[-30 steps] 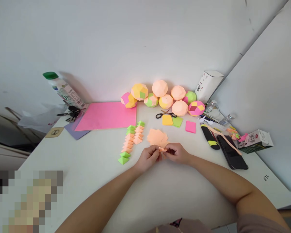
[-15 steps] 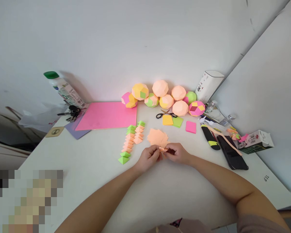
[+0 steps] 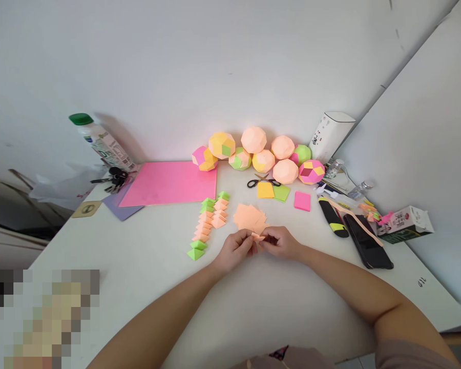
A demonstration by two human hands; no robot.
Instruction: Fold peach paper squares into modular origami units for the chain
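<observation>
Between both hands is a small folded peach paper piece (image 3: 257, 237), partly covered by fingers. My left hand (image 3: 237, 249) pinches its left side, and my right hand (image 3: 281, 243) pinches the right side. Just beyond the fingertips lies a loose pile of peach paper sheets (image 3: 249, 217). To the left, folded paper units stand in two rows: a longer green and peach row (image 3: 204, 225) and a shorter one (image 3: 220, 210) beside it. Orange (image 3: 265, 190), green (image 3: 281, 192) and pink paper squares (image 3: 302, 201) lie farther back, near black-handled scissors (image 3: 264, 181).
Several faceted paper balls (image 3: 254, 140) are stacked against the wall. A pink board (image 3: 171, 183), keys (image 3: 117, 177) and a green-capped bottle (image 3: 103, 143) are at left. On the right are a box cutter (image 3: 333, 218), a phone (image 3: 367, 241) and a carton (image 3: 407, 224).
</observation>
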